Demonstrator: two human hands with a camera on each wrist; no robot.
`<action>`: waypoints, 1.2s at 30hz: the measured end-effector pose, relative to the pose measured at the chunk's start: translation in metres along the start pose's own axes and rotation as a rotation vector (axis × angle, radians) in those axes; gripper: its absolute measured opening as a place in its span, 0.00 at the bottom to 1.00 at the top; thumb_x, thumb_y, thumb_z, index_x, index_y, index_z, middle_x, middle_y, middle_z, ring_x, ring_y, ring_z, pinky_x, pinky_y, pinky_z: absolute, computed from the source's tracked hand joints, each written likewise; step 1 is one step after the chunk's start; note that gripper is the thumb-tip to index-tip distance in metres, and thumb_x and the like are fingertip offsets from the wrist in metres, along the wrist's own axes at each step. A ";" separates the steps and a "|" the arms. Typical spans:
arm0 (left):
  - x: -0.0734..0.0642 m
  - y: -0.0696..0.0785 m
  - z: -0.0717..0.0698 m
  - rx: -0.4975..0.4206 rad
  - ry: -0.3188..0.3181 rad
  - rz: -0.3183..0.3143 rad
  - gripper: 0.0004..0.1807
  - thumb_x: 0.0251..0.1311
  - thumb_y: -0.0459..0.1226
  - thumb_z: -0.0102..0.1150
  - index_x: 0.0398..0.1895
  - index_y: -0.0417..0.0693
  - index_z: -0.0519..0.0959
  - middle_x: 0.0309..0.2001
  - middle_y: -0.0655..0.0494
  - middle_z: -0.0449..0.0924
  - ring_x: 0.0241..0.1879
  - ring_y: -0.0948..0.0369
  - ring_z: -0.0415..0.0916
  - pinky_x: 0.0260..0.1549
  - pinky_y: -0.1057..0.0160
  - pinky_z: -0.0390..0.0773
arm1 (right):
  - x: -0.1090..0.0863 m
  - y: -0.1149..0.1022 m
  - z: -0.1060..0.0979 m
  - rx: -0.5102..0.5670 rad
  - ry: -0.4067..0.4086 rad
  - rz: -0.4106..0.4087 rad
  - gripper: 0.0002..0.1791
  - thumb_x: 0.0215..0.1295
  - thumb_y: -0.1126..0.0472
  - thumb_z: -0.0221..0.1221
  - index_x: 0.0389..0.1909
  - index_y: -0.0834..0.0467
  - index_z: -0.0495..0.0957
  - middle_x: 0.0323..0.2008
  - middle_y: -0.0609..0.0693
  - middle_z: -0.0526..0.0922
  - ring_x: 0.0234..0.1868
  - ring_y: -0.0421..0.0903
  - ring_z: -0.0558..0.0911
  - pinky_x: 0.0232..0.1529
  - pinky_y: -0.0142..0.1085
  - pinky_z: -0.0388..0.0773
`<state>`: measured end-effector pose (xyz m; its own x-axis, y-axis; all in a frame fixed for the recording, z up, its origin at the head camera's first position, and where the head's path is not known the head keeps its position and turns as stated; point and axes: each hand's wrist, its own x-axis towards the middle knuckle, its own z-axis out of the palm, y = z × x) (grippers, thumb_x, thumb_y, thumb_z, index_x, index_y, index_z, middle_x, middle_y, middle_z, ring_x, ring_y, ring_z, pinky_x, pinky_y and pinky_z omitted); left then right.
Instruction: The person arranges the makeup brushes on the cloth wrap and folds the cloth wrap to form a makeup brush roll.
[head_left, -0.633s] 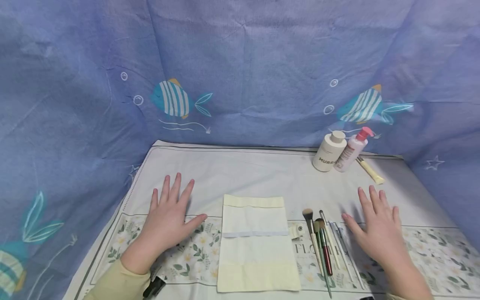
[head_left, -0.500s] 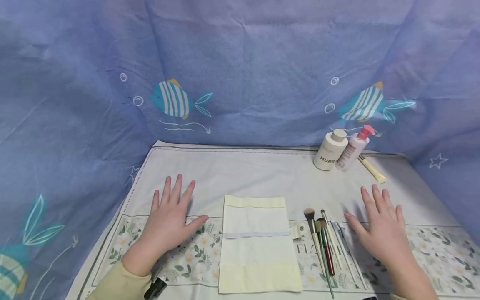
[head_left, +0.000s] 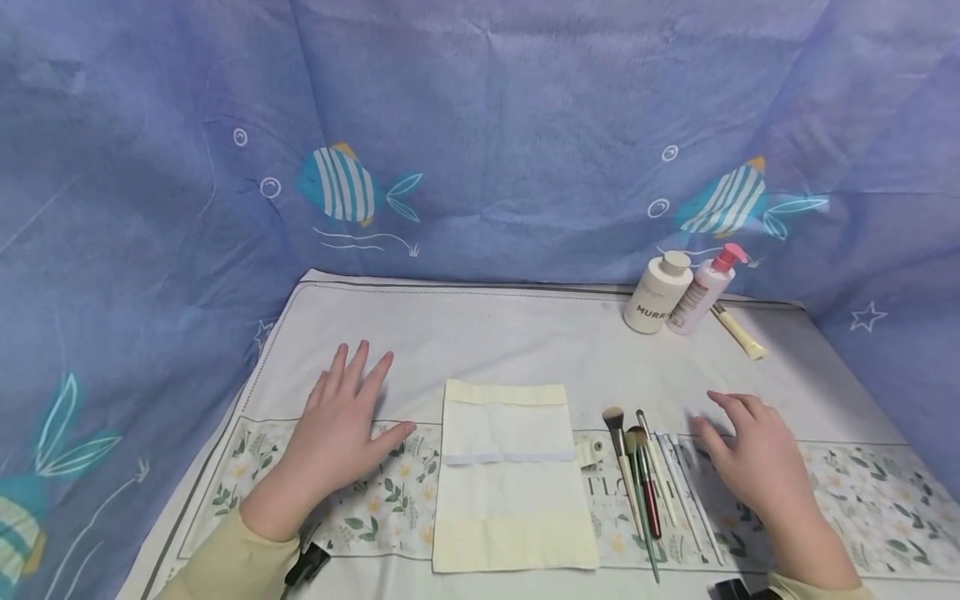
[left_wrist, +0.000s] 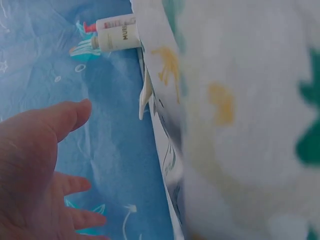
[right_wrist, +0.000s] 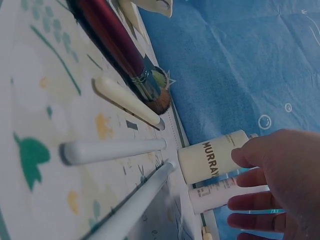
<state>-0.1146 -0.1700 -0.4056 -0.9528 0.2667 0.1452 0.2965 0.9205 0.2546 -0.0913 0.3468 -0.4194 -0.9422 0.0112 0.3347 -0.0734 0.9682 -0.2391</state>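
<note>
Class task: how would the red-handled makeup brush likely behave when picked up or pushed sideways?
The red-handled makeup brush would probably roll, since its handle looks round, though the green-handled brush alongside might check it. The straight handle would likely stay stiff when lifted. Its brown bristles look fine, so probably bend if pressed.

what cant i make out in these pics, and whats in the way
Top of the pump bottle, right wrist view: behind the right hand.
Its label text, head view: too small.
Handle end of the red brush, right wrist view: cut off by the top edge.
Nearest tablecloth print, left wrist view: blurred.
</note>
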 end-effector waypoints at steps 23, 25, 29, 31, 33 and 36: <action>0.003 0.018 0.005 -0.178 -0.116 0.047 0.39 0.69 0.53 0.63 0.78 0.47 0.64 0.64 0.46 0.75 0.58 0.48 0.79 0.54 0.44 0.81 | 0.003 -0.010 -0.008 0.015 -0.194 0.042 0.13 0.71 0.57 0.61 0.45 0.63 0.83 0.30 0.52 0.85 0.26 0.46 0.80 0.25 0.43 0.75; 0.005 0.020 0.006 -0.243 -0.172 0.021 0.37 0.70 0.51 0.64 0.76 0.47 0.65 0.56 0.52 0.80 0.45 0.55 0.82 0.44 0.51 0.83 | 0.004 -0.009 -0.009 0.007 -0.258 0.056 0.11 0.72 0.56 0.60 0.41 0.61 0.82 0.27 0.49 0.83 0.24 0.44 0.76 0.24 0.40 0.71; 0.015 0.023 0.010 -0.426 -0.317 -0.022 0.31 0.71 0.45 0.63 0.73 0.46 0.68 0.38 0.60 0.81 0.24 0.63 0.75 0.30 0.63 0.76 | 0.004 -0.009 -0.008 0.002 -0.397 0.078 0.10 0.72 0.55 0.59 0.36 0.59 0.79 0.24 0.47 0.78 0.23 0.44 0.71 0.23 0.39 0.66; 0.021 0.025 0.013 -0.502 -0.377 -0.032 0.28 0.72 0.43 0.62 0.70 0.45 0.69 0.30 0.61 0.81 0.20 0.62 0.76 0.28 0.63 0.76 | 0.003 -0.009 -0.007 0.011 -0.462 0.093 0.10 0.72 0.55 0.59 0.34 0.58 0.78 0.23 0.47 0.76 0.22 0.45 0.70 0.23 0.39 0.64; 0.028 0.028 0.017 -0.559 -0.418 -0.051 0.25 0.73 0.41 0.60 0.68 0.44 0.70 0.25 0.59 0.81 0.18 0.60 0.77 0.25 0.62 0.75 | 0.002 -0.009 -0.005 0.016 -0.501 0.109 0.10 0.71 0.54 0.61 0.33 0.57 0.78 0.23 0.47 0.76 0.22 0.45 0.70 0.23 0.38 0.64; 0.037 0.031 0.022 -0.610 -0.441 -0.087 0.22 0.73 0.39 0.59 0.66 0.44 0.70 0.22 0.56 0.81 0.18 0.57 0.79 0.22 0.61 0.76 | 0.002 -0.010 -0.001 0.027 -0.523 0.110 0.11 0.69 0.54 0.64 0.32 0.56 0.78 0.23 0.46 0.76 0.23 0.45 0.70 0.24 0.38 0.65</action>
<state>-0.1418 -0.1258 -0.4131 -0.8744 0.4079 -0.2627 0.0809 0.6564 0.7501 -0.0920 0.3377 -0.4152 -0.9814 -0.0201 -0.1907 0.0334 0.9613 -0.2733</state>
